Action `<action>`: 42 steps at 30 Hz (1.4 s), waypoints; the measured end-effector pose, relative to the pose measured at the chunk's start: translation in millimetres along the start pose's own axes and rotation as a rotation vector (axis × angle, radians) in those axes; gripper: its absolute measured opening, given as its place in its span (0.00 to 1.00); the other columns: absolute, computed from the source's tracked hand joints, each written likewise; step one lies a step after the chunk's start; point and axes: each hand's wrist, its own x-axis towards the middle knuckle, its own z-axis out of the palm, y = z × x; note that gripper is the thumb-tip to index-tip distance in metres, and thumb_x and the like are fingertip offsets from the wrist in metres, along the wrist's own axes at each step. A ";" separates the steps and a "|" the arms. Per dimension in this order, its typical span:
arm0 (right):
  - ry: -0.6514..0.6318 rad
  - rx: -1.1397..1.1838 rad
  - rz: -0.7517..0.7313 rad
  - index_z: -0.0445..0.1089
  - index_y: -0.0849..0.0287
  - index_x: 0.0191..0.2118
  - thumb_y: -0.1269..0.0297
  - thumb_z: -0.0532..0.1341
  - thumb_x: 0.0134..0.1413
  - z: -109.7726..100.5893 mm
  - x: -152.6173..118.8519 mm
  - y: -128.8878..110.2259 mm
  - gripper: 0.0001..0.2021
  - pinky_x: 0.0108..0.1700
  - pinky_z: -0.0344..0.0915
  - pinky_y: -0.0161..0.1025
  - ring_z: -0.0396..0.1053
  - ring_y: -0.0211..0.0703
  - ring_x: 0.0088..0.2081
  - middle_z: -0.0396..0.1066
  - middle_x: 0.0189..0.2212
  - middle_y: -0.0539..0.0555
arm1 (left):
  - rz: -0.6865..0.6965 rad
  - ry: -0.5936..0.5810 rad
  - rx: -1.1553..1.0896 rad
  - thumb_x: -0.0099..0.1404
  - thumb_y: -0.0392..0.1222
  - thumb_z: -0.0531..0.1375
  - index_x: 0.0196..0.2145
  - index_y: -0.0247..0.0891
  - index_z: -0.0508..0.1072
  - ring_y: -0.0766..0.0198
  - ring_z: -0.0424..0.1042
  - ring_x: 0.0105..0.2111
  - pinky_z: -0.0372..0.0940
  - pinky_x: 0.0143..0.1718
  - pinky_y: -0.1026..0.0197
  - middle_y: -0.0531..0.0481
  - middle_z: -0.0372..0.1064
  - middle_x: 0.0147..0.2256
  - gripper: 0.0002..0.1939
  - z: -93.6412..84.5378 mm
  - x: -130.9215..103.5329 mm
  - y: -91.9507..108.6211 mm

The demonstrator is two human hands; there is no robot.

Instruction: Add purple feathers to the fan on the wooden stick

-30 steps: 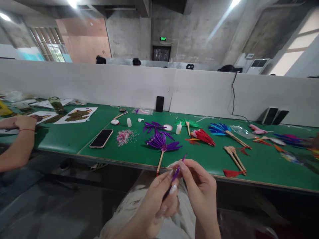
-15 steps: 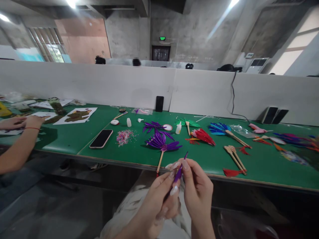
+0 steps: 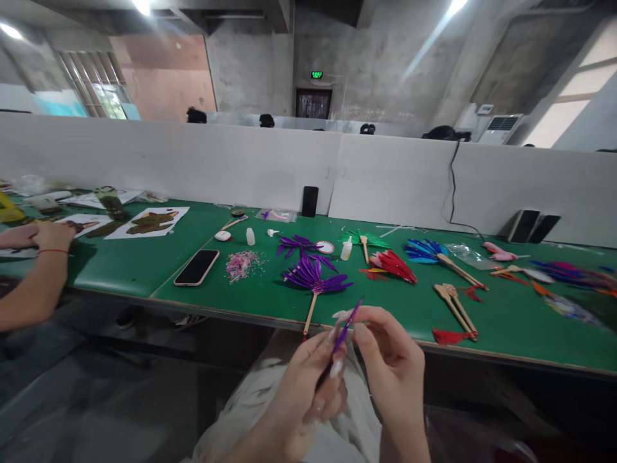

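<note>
A slim purple feather (image 3: 346,330) slants upward between the fingers of my left hand (image 3: 308,379), low in front of the table edge. My right hand (image 3: 393,366) curves beside its upper end, thumb and index finger apart; whether a fingertip touches the feather I cannot tell. Just beyond the hands lies a purple feather fan (image 3: 315,278) with a wooden handle (image 3: 311,313) pointing toward me. Behind that fan are loose purple feathers (image 3: 296,244) and a round white-centred disc (image 3: 325,247). A small glue bottle (image 3: 346,249) stands to their right.
On the green table (image 3: 260,299) lie a phone (image 3: 196,267), pink sequins (image 3: 242,265), red (image 3: 393,265), blue (image 3: 424,249) and green (image 3: 364,238) feather fans, wooden handles (image 3: 456,308) and a pink glue gun (image 3: 500,251). A co-worker's arm (image 3: 41,276) is at left; a white partition (image 3: 231,161) rises behind.
My right hand has loosened and shifted slightly right, its thumb drawing away from the feather. My left hand keeps hold of the feather. At left, the co-worker's hands moved a little.
</note>
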 end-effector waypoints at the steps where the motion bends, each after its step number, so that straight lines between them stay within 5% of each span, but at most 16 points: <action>1: -0.021 -0.019 -0.003 0.72 0.53 0.32 0.67 0.63 0.53 -0.7 0.2 -0.1 0.01 0.29 0.66 0.26 0.69 0.33 0.27 0.73 0.27 0.47 | 0.013 0.018 0.013 0.48 0.59 0.67 0.24 0.36 0.65 0.80 0.39 0.08 0.39 0.13 0.71 0.66 0.45 0.07 0.23 0.5 0.4 -1.0; 8: -0.053 -0.041 0.005 0.72 0.54 0.31 0.69 0.62 0.54 -2.9 -1.9 0.2 0.04 0.31 0.66 0.27 0.69 0.34 0.28 0.72 0.27 0.47 | 0.126 0.299 -0.019 0.33 0.56 0.72 0.28 0.35 0.74 0.81 0.57 0.18 0.55 0.20 0.79 0.59 0.63 0.20 0.27 12.1 1.3 -2.1; 18: -0.051 0.008 0.018 0.72 0.54 0.32 0.67 0.54 0.62 1.2 0.8 -4.9 0.11 0.31 0.65 0.22 0.68 0.30 0.28 0.71 0.25 0.46 | 0.109 0.336 -0.021 0.32 0.57 0.72 0.27 0.39 0.77 0.80 0.60 0.21 0.59 0.22 0.80 0.57 0.63 0.24 0.26 16.6 -0.8 -1.2; 27: -0.031 0.012 0.078 0.74 0.53 0.33 0.68 0.60 0.57 0.8 -0.7 -0.9 0.05 0.33 0.68 0.24 0.72 0.33 0.30 0.76 0.29 0.47 | 0.144 0.351 0.038 0.34 0.60 0.70 0.28 0.37 0.76 0.79 0.59 0.21 0.58 0.22 0.80 0.57 0.61 0.23 0.28 15.6 1.9 -1.7; 35: -0.077 -0.018 0.073 0.75 0.52 0.38 0.66 0.57 0.59 -2.2 -3.1 -4.2 0.08 0.35 0.69 0.26 0.72 0.35 0.34 0.76 0.35 0.50 | 0.294 0.344 0.412 0.51 0.68 0.58 0.25 0.36 0.68 0.77 0.47 0.15 0.44 0.14 0.73 0.60 0.51 0.16 0.28 -3.5 5.9 -13.1; 42: -0.113 -0.095 0.100 0.75 0.55 0.40 0.66 0.60 0.56 -6.8 -6.6 -6.7 0.08 0.35 0.72 0.35 0.75 0.43 0.36 0.77 0.37 0.55 | 0.557 0.385 0.798 0.64 0.55 0.53 0.24 0.37 0.68 0.70 0.56 0.19 0.51 0.22 0.67 0.55 0.59 0.18 0.20 -6.0 4.8 -4.4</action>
